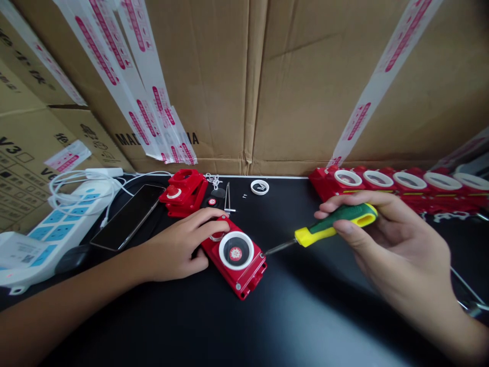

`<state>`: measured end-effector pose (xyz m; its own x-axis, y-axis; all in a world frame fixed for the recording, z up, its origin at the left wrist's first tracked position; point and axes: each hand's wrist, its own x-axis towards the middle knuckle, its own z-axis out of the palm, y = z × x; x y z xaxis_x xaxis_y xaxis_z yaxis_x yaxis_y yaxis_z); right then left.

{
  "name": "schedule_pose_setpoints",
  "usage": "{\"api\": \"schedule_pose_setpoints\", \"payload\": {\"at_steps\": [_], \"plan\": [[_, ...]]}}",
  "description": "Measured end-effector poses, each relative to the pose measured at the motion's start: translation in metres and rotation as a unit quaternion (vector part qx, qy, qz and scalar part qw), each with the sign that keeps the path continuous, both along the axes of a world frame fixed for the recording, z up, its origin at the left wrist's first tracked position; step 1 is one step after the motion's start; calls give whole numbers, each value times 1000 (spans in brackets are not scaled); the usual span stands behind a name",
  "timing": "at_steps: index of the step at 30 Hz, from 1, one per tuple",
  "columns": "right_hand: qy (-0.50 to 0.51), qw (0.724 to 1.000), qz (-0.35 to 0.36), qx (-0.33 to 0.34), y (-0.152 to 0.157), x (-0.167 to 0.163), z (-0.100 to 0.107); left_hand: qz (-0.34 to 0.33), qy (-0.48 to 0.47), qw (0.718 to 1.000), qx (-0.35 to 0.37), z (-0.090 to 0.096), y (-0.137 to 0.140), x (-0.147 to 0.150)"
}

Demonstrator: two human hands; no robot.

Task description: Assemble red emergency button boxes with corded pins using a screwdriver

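My right hand (397,250) grips a green and yellow screwdriver (336,224) by its handle. The metal shaft points left, and its tip is at the right corner of a red box (229,275), near a screw. On the top of this box is a white ring (236,251) around a dark window with a red and white emblem. My left hand (183,244) holds the far end of the box down on the table, fingers over its top and thumb at its side. Another screw (238,287) sits at the box's near corner.
Red housing parts (185,193), a white ring with screws in it (260,187) and small metal pieces lie behind. A row of red boxes (405,186) stands at back right. Left are a phone (130,216), a power strip (72,214) and cables. Cardboard boxes (298,102) wall the back.
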<state>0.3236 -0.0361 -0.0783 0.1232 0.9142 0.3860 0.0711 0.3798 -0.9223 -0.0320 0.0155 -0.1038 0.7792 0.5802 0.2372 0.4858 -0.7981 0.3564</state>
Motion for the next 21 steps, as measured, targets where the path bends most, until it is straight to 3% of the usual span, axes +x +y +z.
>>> {"api": "schedule_pose_setpoints", "payload": {"at_steps": [7, 15, 21], "plan": [[-36, 999, -6, 6, 0, -1, 2, 1, 4, 1000, -1, 0, 0, 0], [-123, 989, 24, 78, -8, -6, 11, -6, 9, 1000, -12, 3, 0, -1], [-134, 987, 25, 86, -12, -8, 12, -12, 7, 1000, -23, 3, 2, -1]]}}
